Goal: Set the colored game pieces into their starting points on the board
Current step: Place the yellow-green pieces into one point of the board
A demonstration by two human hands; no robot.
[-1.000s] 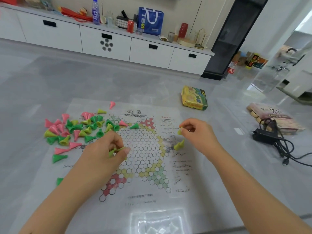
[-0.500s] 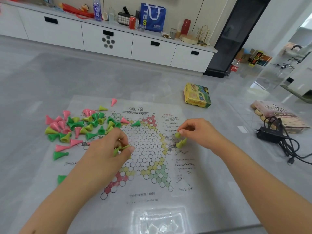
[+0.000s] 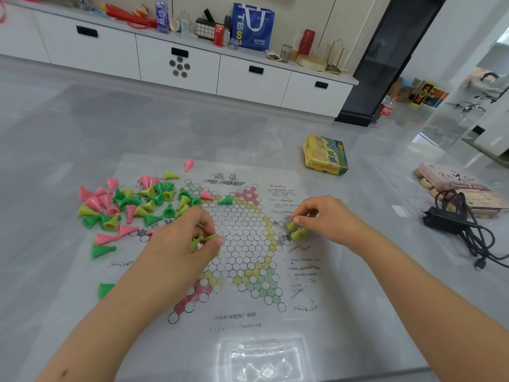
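Right hand (image 3: pixel 327 221) pinches a yellow-green piece (image 3: pixel 292 226) at the board's (image 3: pixel 248 244) right point; left hand (image 3: pixel 187 244) pinches spare pieces (image 3: pixel 205 239) (I'd fear toppling its upright neighbour (image 3: pixel 297 233)).

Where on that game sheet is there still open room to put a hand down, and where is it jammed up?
Free: the white hexagon field between the left hand and right hand, and the bare sheet near the bottom edge. Crowded: the loose piece pile at the sheet's left, spilling onto the board's top-left corner.
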